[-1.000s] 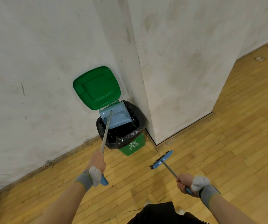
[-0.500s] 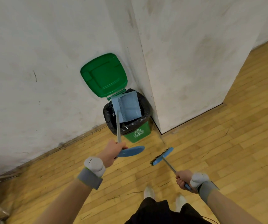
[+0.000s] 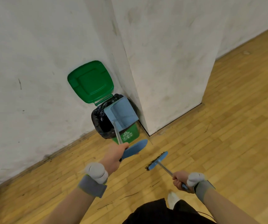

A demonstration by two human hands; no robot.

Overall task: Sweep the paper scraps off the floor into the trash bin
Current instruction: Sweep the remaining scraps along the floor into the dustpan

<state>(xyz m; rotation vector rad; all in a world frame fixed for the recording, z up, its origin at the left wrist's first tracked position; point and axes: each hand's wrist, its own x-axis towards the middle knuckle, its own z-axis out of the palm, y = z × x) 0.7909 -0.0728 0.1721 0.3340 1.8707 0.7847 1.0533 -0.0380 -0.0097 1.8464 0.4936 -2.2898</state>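
**Emptying step.** The dustpan (image 3: 122, 114) is held tipped over the mouth of the bin (image 3: 134, 131), whose lid (image 3: 90, 81) stands open against the wall. The pan's shaft is grasped by the left hand (image 3: 115, 156) where the metal meets the blue grip. The brush (image 3: 156, 160) is held low, just right of the bin, with its handle end clenched in the right hand (image 3: 179, 179); whether the bristles touch the floor (image 3: 211, 143) cannot be told. No paper scraps are seen on the pan or on the boards in view. They are judged to lie inside the black liner (image 3: 100, 120), where nothing can be made out. The task is judged nearly done. The pan is next to be lifted clear of the rim without snagging the liner, and the floor checked for anything missed.
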